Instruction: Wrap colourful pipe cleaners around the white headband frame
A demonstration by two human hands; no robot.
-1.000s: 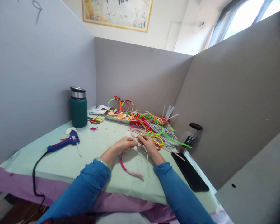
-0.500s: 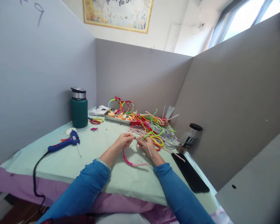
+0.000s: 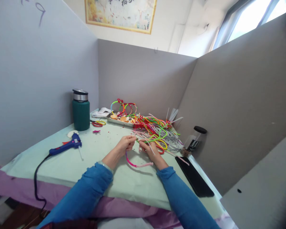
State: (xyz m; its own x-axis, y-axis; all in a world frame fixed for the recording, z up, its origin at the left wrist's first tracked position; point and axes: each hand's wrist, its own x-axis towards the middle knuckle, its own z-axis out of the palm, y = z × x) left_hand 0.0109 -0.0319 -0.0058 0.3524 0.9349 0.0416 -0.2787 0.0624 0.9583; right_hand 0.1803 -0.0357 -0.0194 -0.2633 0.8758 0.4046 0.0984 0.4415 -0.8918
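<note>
Closed in a pinch, my left hand (image 3: 126, 144) holds a pipe cleaner wrapped in purple, magenta and pale pink (image 3: 131, 164), which curves down and to the right above the table. Close by on the right, my right hand (image 3: 149, 150) pinches a bright green pipe cleaner (image 3: 154, 139); its far part loops toward the pile behind. A thin whitish strand (image 3: 150, 147) crosses over the right fingers. Between the fingertips is a narrow gap, with the green end showing there. The fingers hide exactly how the strands meet.
On the left lie a blue glue gun (image 3: 66, 146) and a green bottle (image 3: 81, 115). Behind the hands are scissors (image 3: 98, 123), a metal tray (image 3: 119, 121) of small pieces, and a pipe cleaner pile (image 3: 154, 125). A black phone (image 3: 194, 177) and a clear jar (image 3: 194, 140) are on the right.
My hands have moved slightly apart at the fingertips. The green pipe cleaner has swung lower and to the right, and the pink tail has risen slightly.
</note>
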